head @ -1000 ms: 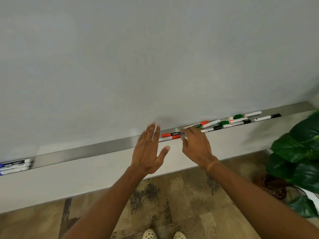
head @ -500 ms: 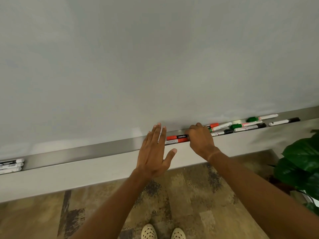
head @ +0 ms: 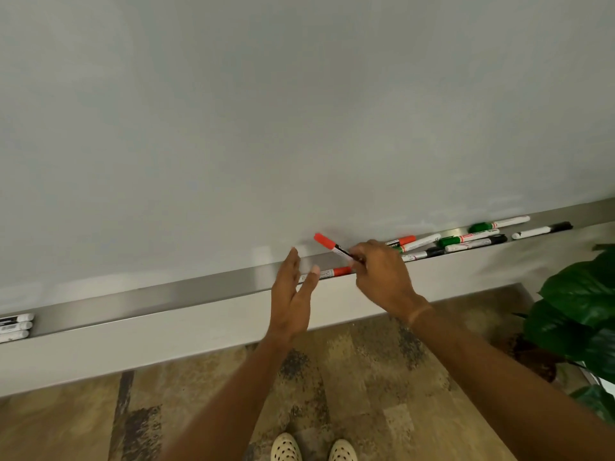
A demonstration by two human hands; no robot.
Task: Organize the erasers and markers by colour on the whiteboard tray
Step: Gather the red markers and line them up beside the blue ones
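My right hand point(head: 382, 277) grips a red-capped marker point(head: 327, 243), lifted off the metal tray point(head: 166, 294) with its cap pointing up-left against the whiteboard. A second red marker point(head: 336, 272) lies in the tray just below it. My left hand point(head: 293, 297) is beside it, fingers straight and apart, holding nothing. To the right in the tray lies a mixed pile: another red marker point(head: 402, 241), green markers point(head: 482, 226) and black markers point(head: 562, 226). Three markers point(head: 15, 326) lie stacked at the tray's far left end.
The whiteboard point(head: 299, 111) fills the upper view. A leafy potted plant point(head: 579, 314) stands on the floor at the right, close under the tray's end. My shoes point(head: 312, 449) are on patterned flooring below.
My right hand closed on a red marker in the tray and raised it, tilting its cap up against the board. My left hand turned edge-on, staying open beside the tray.
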